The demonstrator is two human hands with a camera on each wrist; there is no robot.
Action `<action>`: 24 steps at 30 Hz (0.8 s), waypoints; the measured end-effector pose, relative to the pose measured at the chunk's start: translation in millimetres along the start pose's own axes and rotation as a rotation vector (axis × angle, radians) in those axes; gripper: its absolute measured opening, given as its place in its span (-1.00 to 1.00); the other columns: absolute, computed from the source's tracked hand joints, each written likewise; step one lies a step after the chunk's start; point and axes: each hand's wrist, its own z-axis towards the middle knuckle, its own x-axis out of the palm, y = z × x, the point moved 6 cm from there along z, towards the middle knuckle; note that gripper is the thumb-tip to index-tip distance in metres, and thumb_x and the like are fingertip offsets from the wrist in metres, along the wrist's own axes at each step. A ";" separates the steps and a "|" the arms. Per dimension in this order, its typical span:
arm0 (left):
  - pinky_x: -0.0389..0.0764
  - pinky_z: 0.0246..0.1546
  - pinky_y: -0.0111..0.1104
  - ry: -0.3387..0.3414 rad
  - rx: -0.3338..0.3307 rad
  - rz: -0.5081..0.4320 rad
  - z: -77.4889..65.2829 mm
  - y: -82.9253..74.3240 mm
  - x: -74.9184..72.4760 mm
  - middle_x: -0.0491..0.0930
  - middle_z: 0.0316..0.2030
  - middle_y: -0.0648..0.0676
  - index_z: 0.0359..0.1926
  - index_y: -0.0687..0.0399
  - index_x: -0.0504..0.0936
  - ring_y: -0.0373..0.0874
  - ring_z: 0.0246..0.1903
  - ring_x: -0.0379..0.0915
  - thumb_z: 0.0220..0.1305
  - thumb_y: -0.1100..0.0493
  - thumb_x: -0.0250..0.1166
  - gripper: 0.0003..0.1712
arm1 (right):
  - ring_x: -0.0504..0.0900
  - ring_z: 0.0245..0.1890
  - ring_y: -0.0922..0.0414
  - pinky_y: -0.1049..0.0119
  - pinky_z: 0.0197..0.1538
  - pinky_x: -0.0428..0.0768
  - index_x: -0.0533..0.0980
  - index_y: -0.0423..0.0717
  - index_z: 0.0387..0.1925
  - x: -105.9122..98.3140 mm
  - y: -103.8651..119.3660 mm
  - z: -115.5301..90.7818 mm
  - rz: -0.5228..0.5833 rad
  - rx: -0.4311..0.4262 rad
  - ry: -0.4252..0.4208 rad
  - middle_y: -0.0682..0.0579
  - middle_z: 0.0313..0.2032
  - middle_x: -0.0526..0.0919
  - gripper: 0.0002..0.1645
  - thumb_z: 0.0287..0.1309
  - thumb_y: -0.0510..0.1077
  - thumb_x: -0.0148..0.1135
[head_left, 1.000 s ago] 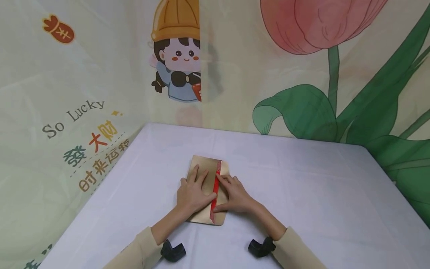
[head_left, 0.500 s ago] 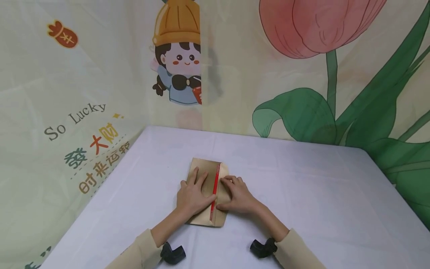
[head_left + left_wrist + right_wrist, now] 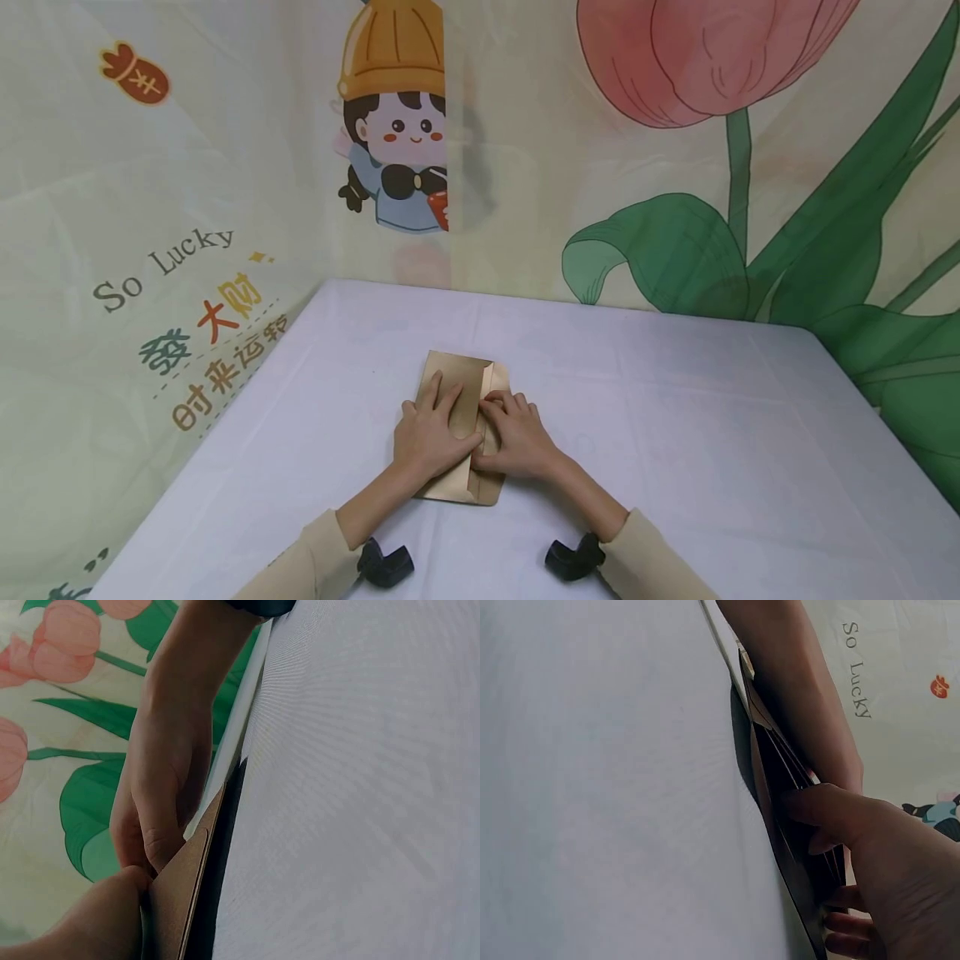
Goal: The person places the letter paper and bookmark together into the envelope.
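A gold-brown paper envelope (image 3: pixel 457 371) lies on the white-covered table in the head view, its long side running away from me. My left hand (image 3: pixel 431 433) rests on its left part with fingers spread, thumb near the lengthwise seam. From the right, my right hand (image 3: pixel 521 437) holds the envelope's flap along that seam with bent fingers and thumb. Layered paper edges gape around these fingers in the right wrist view, where the right hand (image 3: pixel 900 862) hides part of the flap. The left wrist view shows the envelope (image 3: pixel 184 892) slightly raised on its near side.
The table (image 3: pixel 675 433) has a white cloth and reaches a printed backdrop (image 3: pixel 517 208) with a tulip and a cartoon figure. Black wrist mounts (image 3: pixel 386 564) sit by both sleeves. Another printed sheet hangs along the left side.
The red strip along the seam narrows and is now out of sight, as the flap comes over it. My right hand has shifted slightly left; the left hand stays put.
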 end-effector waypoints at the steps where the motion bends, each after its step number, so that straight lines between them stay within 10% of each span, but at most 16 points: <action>1: 0.35 -0.64 -0.28 -0.003 0.000 0.000 0.1 -0.1 0.1 0.07 0.33 0.01 0.22 -0.26 0.33 0.14 -0.33 0.28 -0.26 -0.42 0.12 -0.08 | 0.26 -0.09 0.09 0.21 -0.13 0.21 0.33 -0.10 0.16 0.1 0.2 -0.2 -0.004 0.004 -0.001 0.02 0.09 0.31 -0.06 -0.31 0.27 0.22; 15: 0.30 -0.66 -0.32 0.013 0.008 -0.015 1.1 0.2 -0.2 0.00 0.35 0.00 0.26 -0.27 0.27 0.11 -0.32 0.26 -0.27 -0.41 0.13 -0.04 | 0.23 -0.04 0.11 0.22 -0.10 0.22 0.29 -0.11 0.21 -7.0 -7.4 -6.7 0.036 0.012 0.052 0.01 0.13 0.28 0.00 -0.25 0.32 0.24; 24: 0.19 -0.04 -0.01 -0.058 0.098 -0.006 1.0 1.6 0.6 0.12 0.30 0.17 0.25 -0.15 0.30 0.26 0.05 0.15 -0.21 -0.42 0.12 -0.05 | 0.24 0.07 0.01 0.05 0.05 0.24 0.30 -0.13 0.21 -23.6 -17.3 -19.0 -0.008 0.025 0.162 -0.08 0.15 0.29 -0.04 -0.21 0.25 0.30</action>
